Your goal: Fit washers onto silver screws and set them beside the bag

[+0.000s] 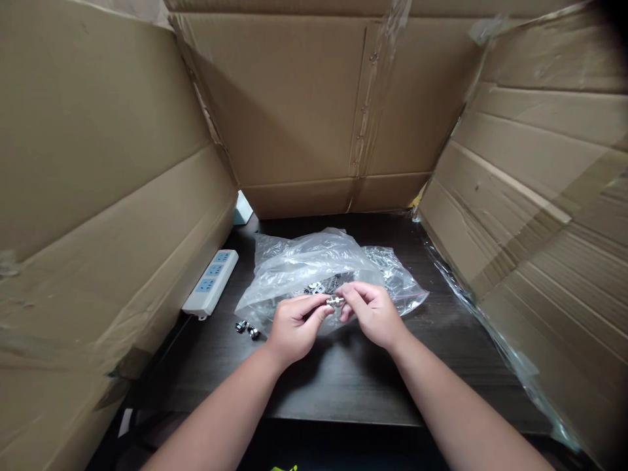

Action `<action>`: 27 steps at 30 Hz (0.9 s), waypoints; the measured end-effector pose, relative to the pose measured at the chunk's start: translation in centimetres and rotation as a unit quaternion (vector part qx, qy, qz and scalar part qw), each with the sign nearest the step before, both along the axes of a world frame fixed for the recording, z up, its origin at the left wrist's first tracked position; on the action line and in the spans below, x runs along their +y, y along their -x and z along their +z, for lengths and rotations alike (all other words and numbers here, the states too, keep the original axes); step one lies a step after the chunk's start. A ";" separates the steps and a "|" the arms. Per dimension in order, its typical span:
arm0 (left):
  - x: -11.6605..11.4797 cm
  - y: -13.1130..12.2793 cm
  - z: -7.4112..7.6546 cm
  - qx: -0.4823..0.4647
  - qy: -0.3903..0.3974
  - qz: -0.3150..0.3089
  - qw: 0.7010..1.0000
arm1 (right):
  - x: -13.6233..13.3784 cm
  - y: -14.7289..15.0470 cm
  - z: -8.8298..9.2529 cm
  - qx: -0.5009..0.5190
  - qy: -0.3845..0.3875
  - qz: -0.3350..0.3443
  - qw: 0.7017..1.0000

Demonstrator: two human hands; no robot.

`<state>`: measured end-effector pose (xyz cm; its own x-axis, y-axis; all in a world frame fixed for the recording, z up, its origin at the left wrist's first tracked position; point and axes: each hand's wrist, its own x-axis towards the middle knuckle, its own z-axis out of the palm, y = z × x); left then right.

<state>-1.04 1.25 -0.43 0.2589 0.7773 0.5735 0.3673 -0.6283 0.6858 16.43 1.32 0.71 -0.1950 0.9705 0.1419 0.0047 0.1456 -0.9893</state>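
Note:
My left hand (296,324) and my right hand (371,313) meet over the dark table (338,379), both pinched on one small silver metal fitting (335,301) held between their fingertips. Just behind the hands lies a crumpled clear plastic bag (314,265) with several small metal parts (318,286) showing inside it. Two small metal pieces (247,329) lie loose on the table to the left of my left hand.
Cardboard panels wall in the table at the left (98,196), back (314,111) and right (540,209). A white power strip (210,282) with blue sockets lies along the left panel. A pale blue object (243,209) peeks out at the back left corner.

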 end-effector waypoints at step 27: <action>0.0 0.1 0.3 -0.037 0.016 -0.005 0.999 | 0.0 0.0 -0.3 0.042 -0.013 0.079 0.996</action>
